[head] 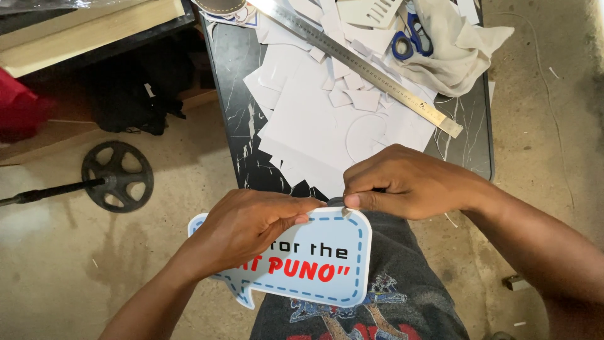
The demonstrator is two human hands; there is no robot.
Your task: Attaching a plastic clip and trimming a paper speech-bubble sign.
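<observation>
Over the person's lap, below the near edge of the dark counter point(234, 82), a speech-bubble sign point(314, 264) with a blue dashed border is held flat. Left hand point(248, 223) has its grip closed on the sign's top edge; right hand point(402, 182) pinches narrow at the top right corner. White paper scraps point(314, 113), a steel ruler point(365, 66), blue-handled scissors point(412, 38) and a pale cloth point(459, 50) lie on the counter.

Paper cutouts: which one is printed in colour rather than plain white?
The speech-bubble sign held by both hands; table scraps are blank white.
</observation>
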